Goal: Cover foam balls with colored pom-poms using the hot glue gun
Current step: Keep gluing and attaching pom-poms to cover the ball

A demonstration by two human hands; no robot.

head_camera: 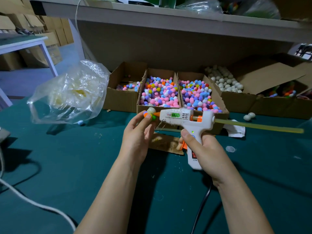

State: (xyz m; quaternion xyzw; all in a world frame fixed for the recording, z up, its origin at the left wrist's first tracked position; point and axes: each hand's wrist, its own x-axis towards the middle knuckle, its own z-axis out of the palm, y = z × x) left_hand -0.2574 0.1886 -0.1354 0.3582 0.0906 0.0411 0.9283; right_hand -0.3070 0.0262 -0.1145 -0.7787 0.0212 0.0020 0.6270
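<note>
The foam ball (150, 110), partly covered with a few stuck pom-poms (145, 114) in orange, purple and green, is being held above the green table (67, 166), just in front of the cardboard boxes (121, 100). The left hand (137, 134) is pinching it between the thumb and curled fingertips. The orange nozzle of the white glue gun (185, 117) is touching the ball's right side. The right hand (202, 147) is gripping the gun's handle, fingers wrapped round it, while a yellowish glue stick (258, 126) is sticking out behind. Beyond, two boxes are brimming with loose pom-poms (159, 93) and another with white foam balls (224, 80); a crumpled plastic bag (70, 93) is lying to the left
</note>
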